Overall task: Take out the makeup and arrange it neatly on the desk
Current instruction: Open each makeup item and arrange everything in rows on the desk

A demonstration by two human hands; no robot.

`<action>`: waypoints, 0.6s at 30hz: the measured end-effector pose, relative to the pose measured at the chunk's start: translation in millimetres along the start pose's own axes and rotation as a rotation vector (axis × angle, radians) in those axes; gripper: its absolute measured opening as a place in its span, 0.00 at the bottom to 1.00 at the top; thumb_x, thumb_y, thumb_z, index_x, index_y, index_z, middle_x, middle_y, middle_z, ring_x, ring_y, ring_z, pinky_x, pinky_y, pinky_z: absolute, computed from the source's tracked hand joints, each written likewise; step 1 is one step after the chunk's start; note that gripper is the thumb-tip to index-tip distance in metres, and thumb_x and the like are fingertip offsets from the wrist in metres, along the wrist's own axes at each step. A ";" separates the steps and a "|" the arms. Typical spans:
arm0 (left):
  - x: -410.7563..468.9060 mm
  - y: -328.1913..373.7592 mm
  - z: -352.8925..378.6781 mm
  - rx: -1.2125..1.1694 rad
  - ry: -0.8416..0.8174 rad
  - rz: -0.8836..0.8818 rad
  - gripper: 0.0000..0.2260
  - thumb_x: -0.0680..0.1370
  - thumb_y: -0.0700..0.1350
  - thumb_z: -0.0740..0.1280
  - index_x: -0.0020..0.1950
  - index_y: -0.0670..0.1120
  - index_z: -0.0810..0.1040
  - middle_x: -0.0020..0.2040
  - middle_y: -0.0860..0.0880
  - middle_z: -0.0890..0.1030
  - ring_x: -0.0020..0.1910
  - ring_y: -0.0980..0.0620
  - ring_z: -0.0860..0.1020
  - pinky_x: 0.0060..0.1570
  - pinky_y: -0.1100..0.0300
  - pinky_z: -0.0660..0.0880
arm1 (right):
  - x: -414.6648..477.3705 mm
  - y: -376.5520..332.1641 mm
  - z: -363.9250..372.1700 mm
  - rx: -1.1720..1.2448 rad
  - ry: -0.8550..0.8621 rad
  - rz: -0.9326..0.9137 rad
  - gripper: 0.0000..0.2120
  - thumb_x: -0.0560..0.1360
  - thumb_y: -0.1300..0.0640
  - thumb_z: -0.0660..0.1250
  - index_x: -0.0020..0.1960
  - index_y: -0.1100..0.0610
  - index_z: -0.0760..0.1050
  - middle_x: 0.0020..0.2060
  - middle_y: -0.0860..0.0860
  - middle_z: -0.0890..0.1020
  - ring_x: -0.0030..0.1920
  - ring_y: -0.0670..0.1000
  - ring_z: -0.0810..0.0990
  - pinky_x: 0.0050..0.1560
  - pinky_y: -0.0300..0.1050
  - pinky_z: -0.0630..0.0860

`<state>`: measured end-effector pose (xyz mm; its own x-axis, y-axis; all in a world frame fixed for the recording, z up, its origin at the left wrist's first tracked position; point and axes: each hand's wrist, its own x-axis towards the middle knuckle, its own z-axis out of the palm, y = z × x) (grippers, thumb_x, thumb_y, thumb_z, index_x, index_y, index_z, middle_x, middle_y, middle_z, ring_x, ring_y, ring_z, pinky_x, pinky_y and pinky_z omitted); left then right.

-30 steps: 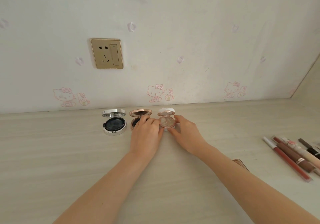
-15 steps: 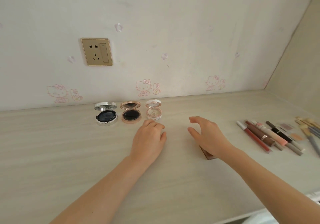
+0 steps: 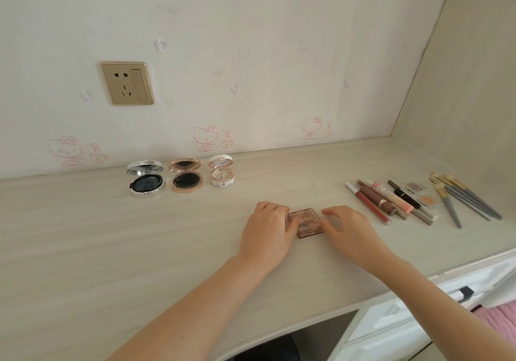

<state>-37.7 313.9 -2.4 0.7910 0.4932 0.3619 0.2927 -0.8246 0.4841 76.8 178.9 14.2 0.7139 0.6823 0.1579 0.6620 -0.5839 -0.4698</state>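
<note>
A small square brown palette (image 3: 306, 222) lies flat on the desk (image 3: 111, 235) between my hands. My left hand (image 3: 268, 231) holds its left edge with curled fingers, and my right hand (image 3: 347, 228) holds its right edge. Three open round compacts stand in a row near the wall: a silver one (image 3: 145, 179), a rose-gold one (image 3: 185, 176) and a white one (image 3: 221, 174). To the right lie several lip and pencil sticks (image 3: 382, 200), two small pans (image 3: 421, 193) and several brushes (image 3: 463, 197).
The back wall (image 3: 251, 53) carries a gold power socket (image 3: 127, 83). A side wall (image 3: 474, 81) closes the desk on the right. White drawers (image 3: 418, 313) sit under the desk's front edge at lower right.
Both hands left the white compact and drew back to the right. They now hold the brown palette, which my right hand was covering half a second ago. My view turned right.
</note>
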 end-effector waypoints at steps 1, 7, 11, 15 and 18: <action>0.4 2.4 2.2 0.001 0.005 -0.008 0.17 0.80 0.52 0.62 0.60 0.43 0.78 0.57 0.47 0.80 0.64 0.49 0.69 0.61 0.53 0.69 | -0.4 0.4 1.3 0.002 0.006 -0.001 0.16 0.78 0.54 0.63 0.64 0.59 0.75 0.61 0.54 0.78 0.63 0.53 0.73 0.61 0.39 0.64; 0.4 4.6 11.7 0.055 -0.016 -0.036 0.22 0.79 0.57 0.58 0.63 0.42 0.75 0.61 0.47 0.77 0.66 0.47 0.67 0.64 0.55 0.66 | -0.8 -0.7 5.6 0.008 0.015 -0.006 0.15 0.78 0.53 0.63 0.61 0.59 0.77 0.59 0.55 0.78 0.62 0.54 0.73 0.62 0.39 0.63; 0.5 2.7 13.4 0.049 -0.016 -0.034 0.25 0.79 0.59 0.55 0.62 0.41 0.76 0.61 0.47 0.77 0.66 0.46 0.66 0.65 0.55 0.66 | -3.8 -4.0 5.9 0.034 0.026 -0.012 0.12 0.78 0.54 0.63 0.58 0.57 0.79 0.58 0.55 0.78 0.63 0.54 0.72 0.62 0.39 0.62; 1.0 1.8 15.4 0.016 0.000 -0.025 0.19 0.80 0.54 0.61 0.62 0.42 0.76 0.61 0.47 0.77 0.67 0.48 0.65 0.66 0.57 0.64 | -8.0 -9.8 3.3 0.052 0.040 -0.040 0.10 0.78 0.59 0.63 0.55 0.59 0.80 0.54 0.55 0.80 0.61 0.54 0.73 0.57 0.36 0.60; -0.7 2.5 15.4 -0.042 0.009 -0.029 0.19 0.79 0.53 0.63 0.63 0.42 0.75 0.60 0.47 0.78 0.68 0.48 0.65 0.66 0.57 0.64 | -10.2 -11.5 4.0 0.075 0.042 -0.019 0.09 0.77 0.60 0.63 0.56 0.60 0.79 0.54 0.55 0.80 0.60 0.55 0.74 0.57 0.37 0.61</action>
<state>-29.3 307.3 -13.7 0.7778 0.5190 0.3545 0.2923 -0.7981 0.5269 61.0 180.4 14.5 0.7115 0.6728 0.2027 0.6575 -0.5356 -0.5300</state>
